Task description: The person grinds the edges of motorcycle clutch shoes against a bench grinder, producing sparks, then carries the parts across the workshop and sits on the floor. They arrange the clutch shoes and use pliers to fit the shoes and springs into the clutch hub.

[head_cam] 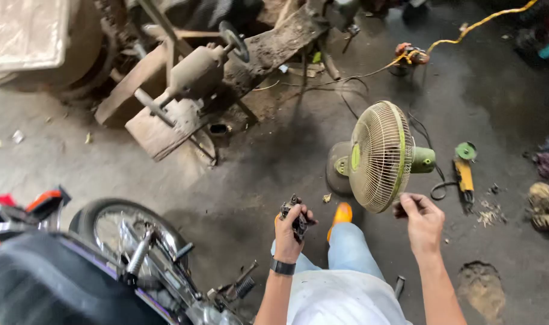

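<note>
Low in the middle of the frame, the person's left hand (pixel 292 232) grips a small dark metal part (pixel 297 218), a black band on the wrist. The right hand (pixel 423 219) hovers to its right, fingers loosely curled and holding nothing I can make out, just below a yellowed floor fan (pixel 380 155) standing on the dark concrete. Right of the fan lies a green and yellow angle grinder (pixel 464 165). A motorcycle's wheel (pixel 127 235) fills the lower left, and a dusty bench grinder (pixel 196 75) sits at upper left.

1 fan (pixel 380 156), 1 motorcycle (pixel 106 265), 1 angle grinder (pixel 464 168), 2 hands, 1 wristwatch (pixel 282 266).
</note>
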